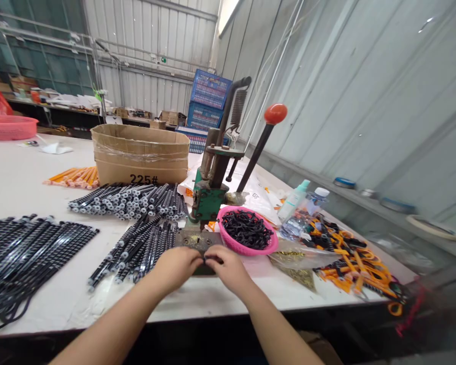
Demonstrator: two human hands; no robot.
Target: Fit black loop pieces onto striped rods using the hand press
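My left hand [177, 268] and my right hand [228, 268] meet over the table's front edge, with their fingertips pinching a small black piece [209, 260]. Just beyond them is the worn metal base plate [197, 241] of a green hand-lever press [209, 197], which has a red-knobbed lever [275, 114]. A pink plastic basket [247, 251] of black loops sits to the right of the press. Bundles of black-and-white striped pencils [140, 248] lie left of my left hand.
More striped pencils [127, 200] lie beside a cardboard box [140, 154] marked 225#, near loose orange pencils [72, 177]. Orange-and-black pieces [351, 266] and plastic bottles [294, 200] sit on the right. A corrugated wall runs along the table's right side.
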